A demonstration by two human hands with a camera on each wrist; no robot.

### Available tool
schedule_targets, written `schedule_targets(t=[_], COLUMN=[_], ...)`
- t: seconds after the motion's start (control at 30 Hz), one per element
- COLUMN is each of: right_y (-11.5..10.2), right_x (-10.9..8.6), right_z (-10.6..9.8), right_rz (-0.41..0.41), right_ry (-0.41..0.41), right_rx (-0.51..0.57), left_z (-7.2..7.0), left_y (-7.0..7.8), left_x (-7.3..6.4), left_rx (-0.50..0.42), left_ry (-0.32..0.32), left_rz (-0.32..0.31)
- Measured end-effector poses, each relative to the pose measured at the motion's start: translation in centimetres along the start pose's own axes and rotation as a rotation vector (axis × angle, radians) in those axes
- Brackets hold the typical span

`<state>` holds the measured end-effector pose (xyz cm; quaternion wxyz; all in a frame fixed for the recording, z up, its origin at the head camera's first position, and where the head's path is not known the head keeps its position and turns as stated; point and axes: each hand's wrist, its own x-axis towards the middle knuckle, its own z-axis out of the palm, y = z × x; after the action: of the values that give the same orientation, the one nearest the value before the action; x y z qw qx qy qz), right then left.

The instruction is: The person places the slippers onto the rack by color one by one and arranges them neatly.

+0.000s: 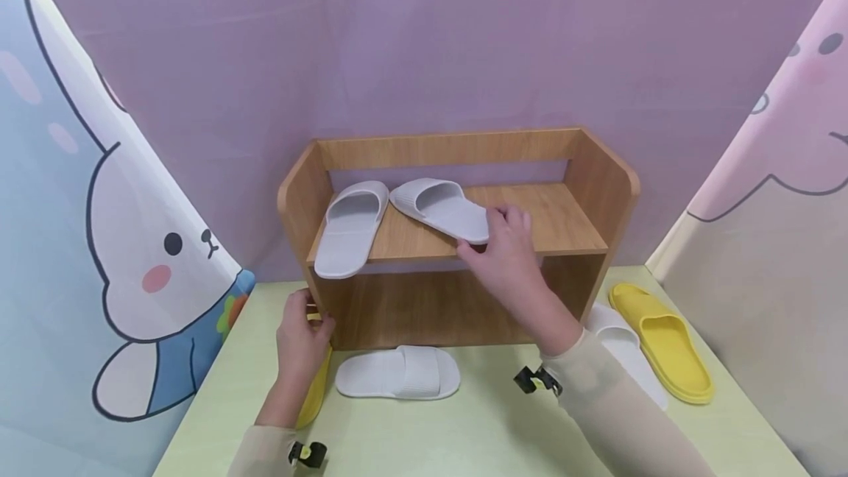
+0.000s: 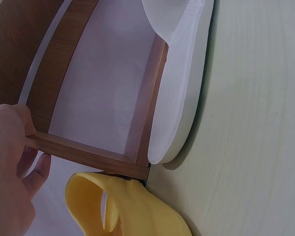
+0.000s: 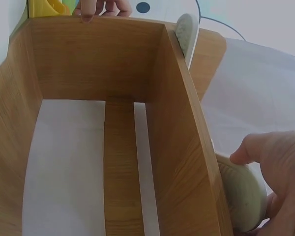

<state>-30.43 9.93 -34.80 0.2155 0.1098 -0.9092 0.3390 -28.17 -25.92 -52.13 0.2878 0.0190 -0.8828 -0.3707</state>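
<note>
Right hand (image 1: pixel 511 263) pinches a grey slipper (image 1: pixel 457 218) — left hand (image 1: pixel 301 341) grips the wooden rack (image 1: pixel 450 151).

The lower compartment (image 1: pixel 430 308) gapes forward, 1 grey slipper (image 1: pixel 391 374) lying before it.

No text, label, brand, number or sign can be read — not on the pale slippers (image 1: pixel 351 234) over the front edge of the shelf (image 1: pixel 404 245), not on the yellow slipper (image 1: pixel 669 348) by the right edge of the table (image 1: pixel 424 444). Any marking on the black wrist clip (image 1: pixel 530 380) is too small to tell.
</note>
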Motion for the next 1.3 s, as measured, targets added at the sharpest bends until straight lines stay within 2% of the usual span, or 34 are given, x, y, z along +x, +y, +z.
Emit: schedule_targets(t=[0.5,0.87,1.3], right_y=[-0.8,-0.9,-1.9], right_x=[-2.3,-3.5,-4.2], right_z=[0.6,1.5,3.0], right_rz=[-0.115,-0.195,-0.145], right_ry=[0.068,0.133,0.113], right_rx=[0.139,0.173,0.105], left_z=[0.2,0.2,0.3], left_y=[0.0,0.2,0.2], left_x=[0.1,0.1,0.0], left_rx=[-0.002,0.000,0.010], left_ry=[-0.009,-0.012,-0.011], left_rz=[-0.018,-0.032,-0.043])
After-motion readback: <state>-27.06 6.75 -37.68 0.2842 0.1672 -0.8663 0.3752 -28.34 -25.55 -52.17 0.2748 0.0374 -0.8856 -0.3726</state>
